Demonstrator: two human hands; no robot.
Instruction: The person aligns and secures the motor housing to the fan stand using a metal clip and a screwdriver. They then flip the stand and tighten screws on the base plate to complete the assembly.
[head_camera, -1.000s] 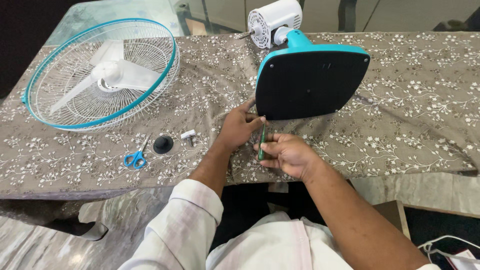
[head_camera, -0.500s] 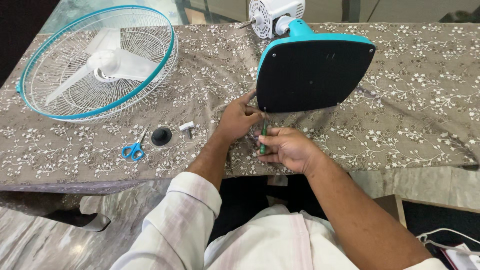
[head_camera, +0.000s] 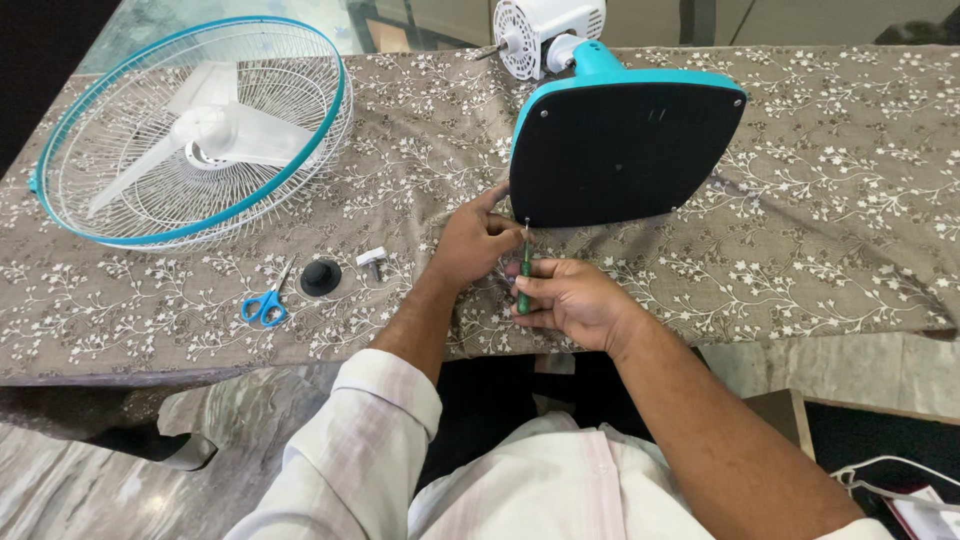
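A table fan lies on its side on the patterned cloth, its black-bottomed teal base (head_camera: 625, 150) facing me and its white motor (head_camera: 545, 32) behind. My right hand (head_camera: 570, 303) grips a green-handled screwdriver (head_camera: 523, 282) whose tip points up at the base's lower left corner. My left hand (head_camera: 478, 243) rests against that same corner, fingers beside the screwdriver shaft.
A white fan guard with teal rim (head_camera: 190, 125) holds the white blades at the left. Blue scissors (head_camera: 264, 305), a black round cap (head_camera: 320, 277) and a small white part (head_camera: 374, 258) lie on the cloth (head_camera: 820, 230). White cable (head_camera: 890, 485) sits at lower right.
The screwdriver tip has risen from the cloth toward the base's lower left corner. My hands shifted slightly with it, and the view tilted a little.
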